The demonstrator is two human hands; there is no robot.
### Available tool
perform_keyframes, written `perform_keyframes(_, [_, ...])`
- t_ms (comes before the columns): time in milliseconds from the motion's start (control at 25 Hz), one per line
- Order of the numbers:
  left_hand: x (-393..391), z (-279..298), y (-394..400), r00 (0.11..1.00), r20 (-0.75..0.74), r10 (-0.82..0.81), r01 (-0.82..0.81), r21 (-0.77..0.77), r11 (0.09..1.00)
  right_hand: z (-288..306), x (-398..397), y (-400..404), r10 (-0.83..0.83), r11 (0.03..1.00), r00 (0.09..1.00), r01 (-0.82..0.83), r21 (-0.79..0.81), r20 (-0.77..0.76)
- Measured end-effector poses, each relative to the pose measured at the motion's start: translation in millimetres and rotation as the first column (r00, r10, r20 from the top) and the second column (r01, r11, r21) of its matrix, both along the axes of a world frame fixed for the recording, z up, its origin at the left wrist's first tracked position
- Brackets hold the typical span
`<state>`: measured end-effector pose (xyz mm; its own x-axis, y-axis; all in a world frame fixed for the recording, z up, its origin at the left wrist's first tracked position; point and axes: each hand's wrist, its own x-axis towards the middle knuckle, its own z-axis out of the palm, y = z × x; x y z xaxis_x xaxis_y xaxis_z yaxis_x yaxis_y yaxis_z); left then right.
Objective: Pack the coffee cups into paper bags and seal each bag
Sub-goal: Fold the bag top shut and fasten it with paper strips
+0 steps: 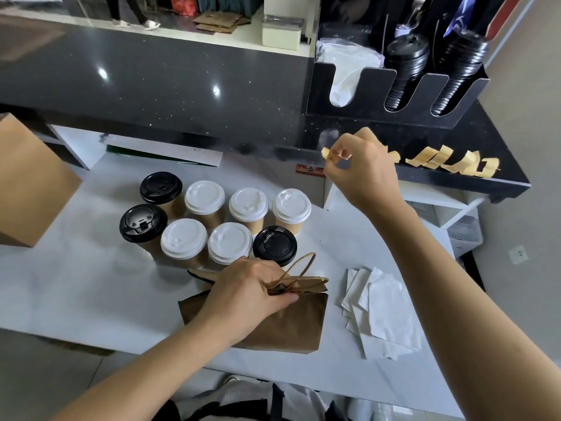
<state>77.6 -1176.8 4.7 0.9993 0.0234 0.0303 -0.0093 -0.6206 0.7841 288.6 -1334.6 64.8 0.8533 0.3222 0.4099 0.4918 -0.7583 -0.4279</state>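
Observation:
A brown paper bag (288, 326) stands on the white table (76, 299), its top pinched closed. My left hand (252, 287) grips the bag's top edge and its twisted paper handles (303, 268). My right hand (364, 171) is raised over the black counter edge, pinching a tan strip of tape (328, 154) between thumb and fingers. Several more tape strips (449, 161) hang stuck along the black counter's edge. Behind the bag stand several kraft coffee cups in two rows, some with white lids (205, 197), three with black lids (161, 187).
A stack of white paper napkins (385, 311) lies right of the bag. A large cardboard box (27, 183) sits at the left. A black lid dispenser (394, 86) stands on the dark counter (182, 86) at the back right.

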Motion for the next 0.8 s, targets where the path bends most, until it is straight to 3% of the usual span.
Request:
perform_keyframes(280, [4,0,0,0.997,-0.076,0.027,-0.028,-0.013,1.0,-2,-76,-35,0.179,0.978,0.959,-0.197,-0.063,-0.221])
perform_keyframes(520, [4,4,0,0.994,-0.106,0.006,-0.003,0.025,1.0,4,-121,-54,0.245,0.949,0.817,-0.312,-0.043,-0.522])
perform_keyframes(800, [4,6,2,0.994,-0.114,0.005,-0.003,0.022,1.0,-4,-137,-49,0.22,0.93,0.82,-0.339,-0.139,-0.528])
